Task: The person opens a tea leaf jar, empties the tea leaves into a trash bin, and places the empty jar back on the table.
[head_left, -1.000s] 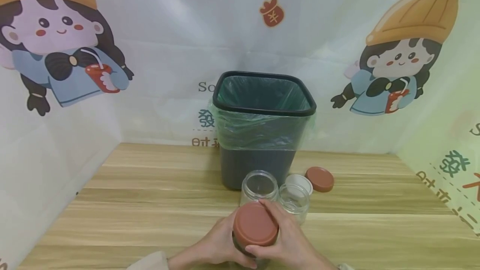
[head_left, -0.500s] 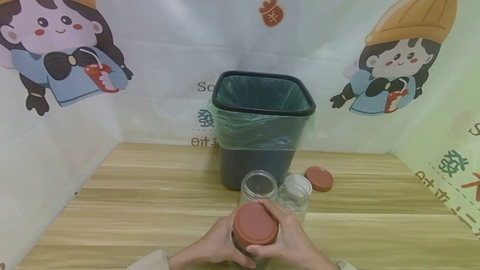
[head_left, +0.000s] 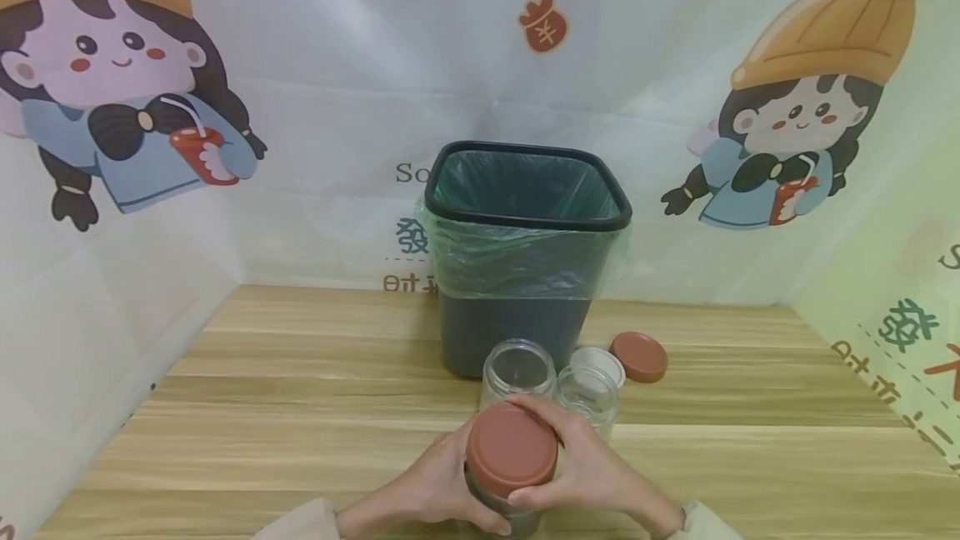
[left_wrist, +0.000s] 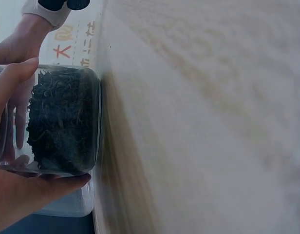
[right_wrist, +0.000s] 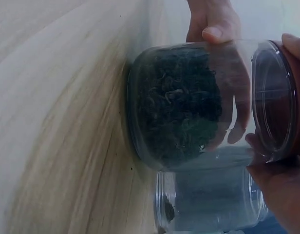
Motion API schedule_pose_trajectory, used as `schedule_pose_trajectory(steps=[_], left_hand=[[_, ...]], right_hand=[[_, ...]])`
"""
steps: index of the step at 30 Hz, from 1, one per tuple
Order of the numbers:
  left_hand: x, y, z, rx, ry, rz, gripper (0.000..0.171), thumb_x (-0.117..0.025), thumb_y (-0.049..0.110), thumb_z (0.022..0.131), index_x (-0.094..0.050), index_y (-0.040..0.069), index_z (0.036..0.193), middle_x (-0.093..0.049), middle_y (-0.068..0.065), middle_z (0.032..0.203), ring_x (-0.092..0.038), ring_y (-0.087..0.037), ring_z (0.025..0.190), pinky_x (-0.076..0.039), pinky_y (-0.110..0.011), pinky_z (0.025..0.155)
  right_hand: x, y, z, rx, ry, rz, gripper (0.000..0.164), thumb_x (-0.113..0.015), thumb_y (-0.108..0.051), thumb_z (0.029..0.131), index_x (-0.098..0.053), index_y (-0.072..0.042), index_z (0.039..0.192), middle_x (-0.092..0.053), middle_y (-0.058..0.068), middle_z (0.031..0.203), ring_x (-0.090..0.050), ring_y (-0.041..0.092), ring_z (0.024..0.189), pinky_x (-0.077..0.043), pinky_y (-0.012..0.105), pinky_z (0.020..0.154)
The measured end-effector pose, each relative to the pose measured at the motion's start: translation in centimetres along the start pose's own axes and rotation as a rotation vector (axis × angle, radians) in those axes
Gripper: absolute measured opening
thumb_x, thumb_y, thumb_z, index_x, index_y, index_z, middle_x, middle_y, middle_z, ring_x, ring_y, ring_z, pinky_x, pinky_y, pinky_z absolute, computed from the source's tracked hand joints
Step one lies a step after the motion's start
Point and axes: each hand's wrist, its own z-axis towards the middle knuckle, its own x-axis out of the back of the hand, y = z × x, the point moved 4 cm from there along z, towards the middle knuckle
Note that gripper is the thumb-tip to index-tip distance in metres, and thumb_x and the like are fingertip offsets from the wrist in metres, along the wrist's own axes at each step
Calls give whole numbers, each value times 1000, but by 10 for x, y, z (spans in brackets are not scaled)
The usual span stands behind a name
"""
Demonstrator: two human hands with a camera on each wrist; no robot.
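Observation:
A clear jar stands upright on the table, partly filled with dark, curled dry leaves that look like tea. On its top sits a reddish-brown lid. My left hand grips the jar's body from the left, its thumb across the near side. From the right, my right hand holds the lid by its edge, thumb in front and fingers behind. Just beyond the jar are an uncovered clear jar and a smaller uncovered clear jar.
A dark bin with a green plastic liner stands behind the jars. Right of it lie a white disc, perhaps an inner lid, and another reddish-brown lid. Printed cloth walls enclose the wooden table on the back and sides.
My right hand has turned slightly around the lid, its thumb moving to the right along the front edge. More of the right sleeve shows. My left hand and the jar have hardly moved.

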Motion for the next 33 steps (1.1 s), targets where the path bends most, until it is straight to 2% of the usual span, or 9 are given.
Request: schedule_pose_trajectory(steps=[6,13,18,27,33], left_hand=[[-1,1,-1,-9,2,-25,91,-86,28,53,-36,18,128,-54,4,117,-50,-10,107,-38,-30,95],[-2,0,-3,25,33,-16,89,-86,27,51,-37,15,124,-54,2,116,-50,-10,106,-39,-30,94],[-3,0,-3,15,38,-30,86,-86,26,51,-38,17,123,-55,3,115,-50,-11,106,-39,-30,94],[-2,2,-3,-5,24,-39,87,-86,23,51,-38,16,123,-55,3,116,-50,-10,106,-38,-30,95],[-1,2,-3,-1,3,-21,88,-86,25,52,-36,18,124,-55,3,116,-49,-10,107,-38,-31,94]], right_hand=[[0,-1,-2,-6,3,-27,85,-78,-28,66,-34,-6,134,-52,4,122,-51,14,108,-43,31,90],[-5,-9,-5,-9,138,-182,88,-79,-38,61,-37,-4,130,-52,2,117,-52,14,102,-46,34,84],[-9,-12,-6,-46,190,-213,85,-79,-41,60,-39,-6,126,-51,-1,115,-52,12,98,-47,33,81],[-8,-10,-6,-56,185,-187,81,-78,-44,61,-42,-10,125,-50,-8,116,-50,9,101,-46,31,83],[-5,-6,-4,-12,98,-82,80,-79,-38,63,-41,-10,127,-51,-5,118,-51,11,102,-45,32,85]])
